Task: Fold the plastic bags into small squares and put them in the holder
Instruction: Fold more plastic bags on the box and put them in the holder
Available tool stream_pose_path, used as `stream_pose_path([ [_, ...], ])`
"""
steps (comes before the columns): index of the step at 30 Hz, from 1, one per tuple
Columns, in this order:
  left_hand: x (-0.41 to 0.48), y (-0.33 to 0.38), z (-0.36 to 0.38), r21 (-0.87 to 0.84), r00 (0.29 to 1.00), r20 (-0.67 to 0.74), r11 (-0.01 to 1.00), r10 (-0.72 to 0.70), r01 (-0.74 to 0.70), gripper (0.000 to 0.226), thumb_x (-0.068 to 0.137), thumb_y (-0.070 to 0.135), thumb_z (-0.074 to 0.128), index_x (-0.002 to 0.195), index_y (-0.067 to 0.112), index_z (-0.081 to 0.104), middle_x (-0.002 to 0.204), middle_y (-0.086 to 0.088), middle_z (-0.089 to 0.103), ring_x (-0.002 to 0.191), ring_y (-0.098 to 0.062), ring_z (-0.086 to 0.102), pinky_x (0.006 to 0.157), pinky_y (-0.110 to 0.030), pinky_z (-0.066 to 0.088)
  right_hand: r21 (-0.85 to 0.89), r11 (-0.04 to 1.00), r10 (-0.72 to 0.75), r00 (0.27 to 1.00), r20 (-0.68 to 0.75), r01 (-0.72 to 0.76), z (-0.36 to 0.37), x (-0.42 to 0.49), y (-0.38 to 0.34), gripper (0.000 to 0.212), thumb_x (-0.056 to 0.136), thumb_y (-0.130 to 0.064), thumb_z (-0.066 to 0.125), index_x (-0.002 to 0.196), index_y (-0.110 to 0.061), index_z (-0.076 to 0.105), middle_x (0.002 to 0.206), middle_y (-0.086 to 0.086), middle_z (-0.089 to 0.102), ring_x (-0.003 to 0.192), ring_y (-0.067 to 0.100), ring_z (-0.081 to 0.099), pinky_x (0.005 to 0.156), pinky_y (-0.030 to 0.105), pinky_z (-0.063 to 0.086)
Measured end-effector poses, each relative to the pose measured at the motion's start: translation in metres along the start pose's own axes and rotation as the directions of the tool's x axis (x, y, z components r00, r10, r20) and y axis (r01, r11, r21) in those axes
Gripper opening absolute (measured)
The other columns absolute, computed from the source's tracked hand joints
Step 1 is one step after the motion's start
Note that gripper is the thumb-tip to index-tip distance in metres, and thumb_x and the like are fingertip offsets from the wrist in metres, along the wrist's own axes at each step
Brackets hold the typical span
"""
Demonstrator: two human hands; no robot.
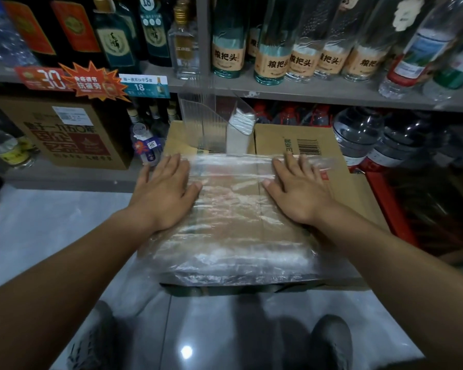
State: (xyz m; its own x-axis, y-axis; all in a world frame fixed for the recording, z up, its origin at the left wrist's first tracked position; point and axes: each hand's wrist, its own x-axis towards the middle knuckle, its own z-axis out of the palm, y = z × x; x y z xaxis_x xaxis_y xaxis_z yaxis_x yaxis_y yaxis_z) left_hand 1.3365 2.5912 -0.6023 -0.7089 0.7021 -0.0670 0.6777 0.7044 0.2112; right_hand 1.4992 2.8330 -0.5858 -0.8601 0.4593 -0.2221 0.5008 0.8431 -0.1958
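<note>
Several folded bags (241, 120) are already standing in the holder (195, 121). One bag (230, 204) is lying spread on the box (273, 137) just before it. The left hand (163, 193) and right hand (297, 190) are pressing it flat, fingers straight, gripping nothing. Most of the folding is apparently still remaining.

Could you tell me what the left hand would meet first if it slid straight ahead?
Probably the clear holder, standing just past the plastic bag's far edge, though depth is unclear.

Small shop, likely a liquor store, shelves (305, 94) of bottles (228, 49), price tags (143, 86), stacked cartons (64, 134)
</note>
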Motion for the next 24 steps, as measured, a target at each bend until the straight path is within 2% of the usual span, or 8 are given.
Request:
stream_pose_path([
  [3, 0.006, -0.006, 0.004, 0.08, 0.998, 0.059, 0.996, -0.028, 0.023, 0.077, 0.101, 0.065, 0.014, 0.162, 0.022, -0.001, 0.17, 0.003, -0.012, 0.155, -0.012, -0.014, 0.125, -0.047, -0.007, -0.02, 0.998, 0.053, 0.999, 0.01, -0.053, -0.001, -0.002, 0.016, 0.079, 0.093, -0.079, 0.012, 0.159, -0.041, -0.006, 0.166, -0.006, -0.022, 0.151, 0.027, -0.026, 0.121, 0.051, -0.017],
  [9, 0.008, -0.011, 0.005, 0.071, 0.998, 0.042, 0.996, -0.049, 0.046, 0.079, 0.1, 0.066, 0.016, 0.162, 0.023, -0.005, 0.169, 0.005, -0.014, 0.155, -0.01, -0.014, 0.126, -0.045, -0.005, -0.007, 0.992, 0.127, 0.992, -0.014, -0.127, -0.003, -0.008, 0.036, 0.086, 0.09, -0.083, 0.009, 0.16, -0.036, -0.004, 0.167, -0.007, -0.016, 0.153, 0.022, -0.02, 0.124, 0.048, -0.008],
  [11, 0.007, -0.012, 0.005, 0.001, 0.999, 0.029, 1.0, -0.024, 0.024, 0.082, 0.096, 0.068, 0.019, 0.162, 0.025, -0.002, 0.17, 0.004, -0.012, 0.155, -0.01, -0.013, 0.125, -0.044, -0.006, -0.013, 0.993, 0.113, 0.994, -0.006, -0.113, -0.004, -0.008, 0.039, 0.085, 0.091, -0.081, 0.011, 0.161, -0.035, -0.003, 0.167, -0.006, -0.017, 0.153, 0.022, -0.02, 0.123, 0.048, -0.01],
  [13, 0.003, -0.013, 0.004, -0.16, 1.0, -0.023, 0.987, 0.001, -0.005, 0.082, 0.091, 0.066, 0.025, 0.162, 0.029, 0.007, 0.17, 0.004, -0.009, 0.155, -0.011, -0.01, 0.124, -0.043, -0.005, 0.025, 0.993, 0.116, 0.993, -0.007, -0.115, -0.005, -0.007, 0.042, 0.083, 0.093, -0.079, 0.016, 0.161, -0.035, 0.001, 0.168, -0.004, -0.015, 0.153, 0.022, -0.02, 0.124, 0.049, -0.011],
  [16, -0.009, -0.011, -0.003, -0.377, 0.975, -0.216, 0.926, -0.051, -0.035, 0.066, 0.092, 0.054, 0.04, 0.152, 0.029, 0.032, 0.168, 0.002, 0.011, 0.154, -0.02, 0.007, 0.12, -0.046, 0.011, 0.185, 0.975, 0.144, 0.983, -0.113, -0.121, -0.013, -0.01, 0.037, 0.075, 0.097, -0.071, 0.03, 0.16, -0.035, 0.015, 0.169, -0.003, -0.01, 0.154, 0.022, -0.017, 0.124, 0.05, -0.009],
  [19, -0.018, -0.009, -0.015, -0.295, 0.935, -0.35, 0.954, -0.059, -0.05, 0.043, 0.093, 0.042, 0.045, 0.129, 0.019, 0.052, 0.136, -0.007, 0.045, 0.13, -0.03, 0.04, 0.106, -0.046, 0.033, 0.229, 0.971, 0.116, 0.969, -0.217, -0.065, -0.023, -0.021, 0.012, 0.067, 0.102, -0.06, 0.033, 0.161, -0.032, 0.016, 0.169, -0.003, -0.003, 0.154, 0.021, -0.014, 0.124, 0.047, -0.008],
  [22, -0.034, -0.001, -0.022, -0.14, 0.974, -0.223, 0.987, 0.047, -0.08, 0.041, 0.097, 0.05, 0.036, 0.119, 0.023, 0.058, 0.124, -0.001, 0.057, 0.12, -0.027, 0.052, 0.102, -0.049, 0.04, 0.197, 0.978, -0.03, 0.988, -0.154, 0.061, -0.017, -0.042, -0.031, 0.062, 0.105, -0.059, 0.023, 0.16, -0.032, 0.015, 0.168, -0.006, -0.002, 0.153, 0.019, -0.014, 0.124, 0.046, -0.008],
  [24, -0.049, 0.005, -0.017, -0.056, 0.995, -0.057, 0.994, 0.088, -0.091, 0.056, 0.098, 0.057, 0.022, 0.135, 0.025, 0.05, 0.147, -0.001, 0.047, 0.139, -0.025, 0.041, 0.117, -0.052, 0.027, 0.146, 0.981, -0.124, 0.991, -0.058, 0.131, -0.003, -0.054, -0.054, 0.063, 0.105, -0.058, 0.021, 0.161, -0.03, 0.008, 0.167, -0.003, -0.009, 0.153, 0.02, -0.018, 0.122, 0.043, -0.012],
])
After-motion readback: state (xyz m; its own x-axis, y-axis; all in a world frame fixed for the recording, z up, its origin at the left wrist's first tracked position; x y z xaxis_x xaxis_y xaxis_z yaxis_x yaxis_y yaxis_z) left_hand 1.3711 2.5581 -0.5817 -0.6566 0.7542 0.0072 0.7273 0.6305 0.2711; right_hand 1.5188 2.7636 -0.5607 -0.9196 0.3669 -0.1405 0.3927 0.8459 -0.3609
